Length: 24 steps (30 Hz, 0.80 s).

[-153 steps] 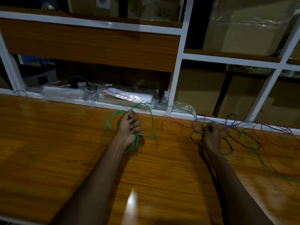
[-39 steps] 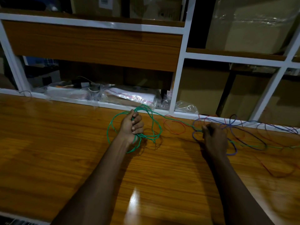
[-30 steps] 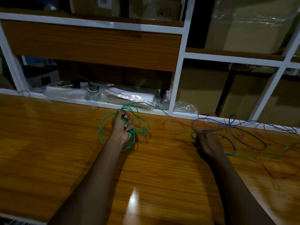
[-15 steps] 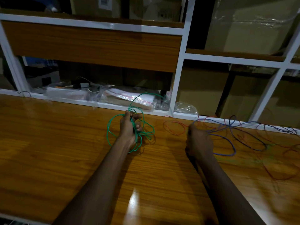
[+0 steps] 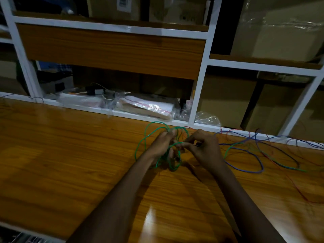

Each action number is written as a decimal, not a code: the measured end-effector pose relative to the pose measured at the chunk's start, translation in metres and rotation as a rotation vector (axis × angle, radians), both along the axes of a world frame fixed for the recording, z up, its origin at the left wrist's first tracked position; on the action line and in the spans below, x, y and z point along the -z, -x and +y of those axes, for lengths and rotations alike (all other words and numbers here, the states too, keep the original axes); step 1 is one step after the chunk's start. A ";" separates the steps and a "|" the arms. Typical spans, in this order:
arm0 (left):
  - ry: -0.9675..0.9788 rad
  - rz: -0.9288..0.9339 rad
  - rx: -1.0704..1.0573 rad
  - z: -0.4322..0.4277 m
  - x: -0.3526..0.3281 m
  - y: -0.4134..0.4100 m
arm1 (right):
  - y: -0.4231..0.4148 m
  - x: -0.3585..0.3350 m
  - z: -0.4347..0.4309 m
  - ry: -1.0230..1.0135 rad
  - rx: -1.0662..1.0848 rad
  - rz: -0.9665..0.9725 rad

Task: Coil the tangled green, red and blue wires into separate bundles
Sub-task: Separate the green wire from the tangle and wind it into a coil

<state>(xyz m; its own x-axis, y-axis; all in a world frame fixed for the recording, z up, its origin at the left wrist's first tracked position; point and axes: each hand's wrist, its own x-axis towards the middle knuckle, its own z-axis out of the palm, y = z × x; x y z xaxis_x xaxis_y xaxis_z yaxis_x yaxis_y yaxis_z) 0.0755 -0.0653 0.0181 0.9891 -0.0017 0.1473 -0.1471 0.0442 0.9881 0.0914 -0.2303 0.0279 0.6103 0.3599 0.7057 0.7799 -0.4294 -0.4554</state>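
L hand [image 5: 162, 145] grips green coil [image 5: 145, 135] over table [image 5: 70, 155]; R hand [image 5: 206, 149] right beside pinches its strand. Match your loop size, draw slack slow, free of blue wire [image 5: 262, 167] & red wire [image 5: 298, 189]

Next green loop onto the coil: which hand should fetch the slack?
Right. The left hand grips the green coil, so it is occupied. The right hand only pinches a strand at the coil, and the loose green slack trails off on its side.
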 end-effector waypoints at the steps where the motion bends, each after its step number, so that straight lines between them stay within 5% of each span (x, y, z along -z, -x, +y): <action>1: -0.036 -0.010 0.017 0.001 0.001 -0.002 | -0.002 -0.001 -0.004 0.033 0.098 0.006; 6: 0.269 0.041 0.024 0.030 0.000 -0.013 | -0.023 0.002 -0.052 0.059 0.227 0.103; 11: 0.249 0.097 0.271 0.014 0.002 -0.007 | -0.020 -0.001 -0.046 -0.154 -0.045 0.224; 17: 0.326 0.204 0.424 0.011 0.000 -0.006 | -0.020 -0.004 -0.041 -0.211 0.034 0.384; 24: 0.255 0.218 0.492 0.008 0.000 -0.002 | -0.024 -0.001 -0.041 -0.160 0.201 0.198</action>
<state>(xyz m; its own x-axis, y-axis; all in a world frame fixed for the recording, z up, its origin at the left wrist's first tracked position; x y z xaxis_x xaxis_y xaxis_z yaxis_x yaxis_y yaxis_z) 0.0771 -0.0569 0.0178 0.8885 -0.4589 -0.0033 0.1563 0.2957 0.9424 0.1156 -0.2711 0.0285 0.7892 0.1120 0.6039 0.5759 -0.4765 -0.6643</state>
